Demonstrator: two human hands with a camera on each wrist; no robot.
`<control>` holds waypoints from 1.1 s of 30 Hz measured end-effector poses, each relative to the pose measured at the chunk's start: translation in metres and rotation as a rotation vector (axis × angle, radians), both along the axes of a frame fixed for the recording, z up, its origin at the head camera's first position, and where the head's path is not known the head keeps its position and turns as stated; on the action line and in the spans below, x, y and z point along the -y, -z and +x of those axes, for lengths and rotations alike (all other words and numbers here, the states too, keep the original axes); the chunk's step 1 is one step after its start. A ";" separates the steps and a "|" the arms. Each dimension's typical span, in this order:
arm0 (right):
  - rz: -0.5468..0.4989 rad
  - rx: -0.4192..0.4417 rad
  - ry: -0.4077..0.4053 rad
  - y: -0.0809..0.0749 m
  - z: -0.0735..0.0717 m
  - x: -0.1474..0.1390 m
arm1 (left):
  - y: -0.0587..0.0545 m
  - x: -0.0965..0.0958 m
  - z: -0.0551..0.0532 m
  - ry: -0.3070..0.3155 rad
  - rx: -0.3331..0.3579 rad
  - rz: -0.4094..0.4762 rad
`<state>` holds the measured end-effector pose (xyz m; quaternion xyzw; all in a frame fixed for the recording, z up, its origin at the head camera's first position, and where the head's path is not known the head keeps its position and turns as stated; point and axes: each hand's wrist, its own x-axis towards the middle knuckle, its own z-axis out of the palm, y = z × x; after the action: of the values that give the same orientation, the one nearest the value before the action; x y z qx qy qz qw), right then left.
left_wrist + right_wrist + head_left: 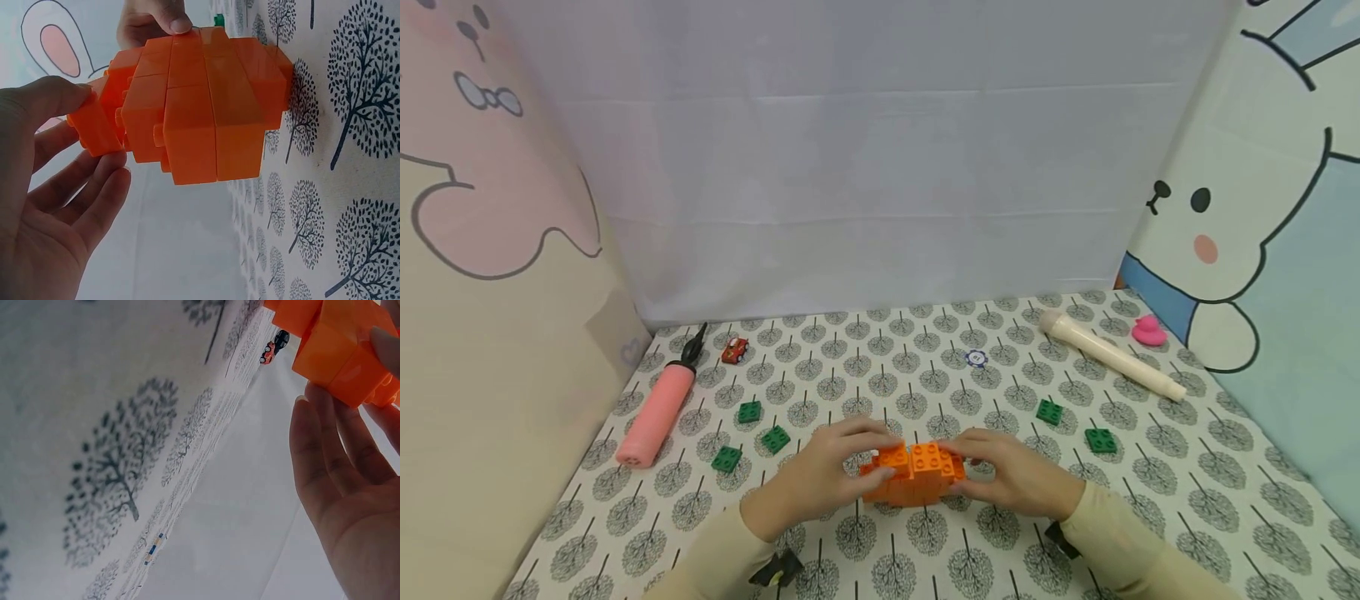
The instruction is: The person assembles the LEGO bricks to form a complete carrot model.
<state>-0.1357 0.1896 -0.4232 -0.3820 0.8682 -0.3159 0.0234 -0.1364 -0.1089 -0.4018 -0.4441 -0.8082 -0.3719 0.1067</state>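
A stepped structure of orange toy building bricks [919,493] stands on the patterned tablecloth in front of me. My left hand [833,467] pinches an orange brick [97,127] between thumb and fingers at the structure's upper left. In the left wrist view that brick looks tilted against the rows beside it; whether its studs are joined I cannot tell. On the opposite end, my right hand [1017,473] holds the structure, thumb at the near side and fingers behind. The right wrist view shows those fingertips against the orange blocks [340,353].
Several green bricks [727,458] lie left and right of the hands. A pink pump [658,414] and a red toy car [735,350] are at left. Farther back are a poker chip [976,358], a cream-coloured stick [1112,354] and a pink duck [1148,331].
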 end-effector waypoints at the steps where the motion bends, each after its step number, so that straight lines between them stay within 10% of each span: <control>1: 0.001 0.001 0.000 0.000 0.000 0.000 | 0.001 0.000 0.001 -0.001 -0.002 -0.005; 33: -0.028 -0.025 -0.034 0.001 -0.004 -0.001 | 0.018 -0.007 0.005 -0.068 0.037 -0.009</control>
<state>-0.1399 0.1902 -0.4243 -0.4010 0.8572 -0.3228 0.0128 -0.1312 -0.1015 -0.4195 -0.4100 -0.8261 -0.3728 0.1023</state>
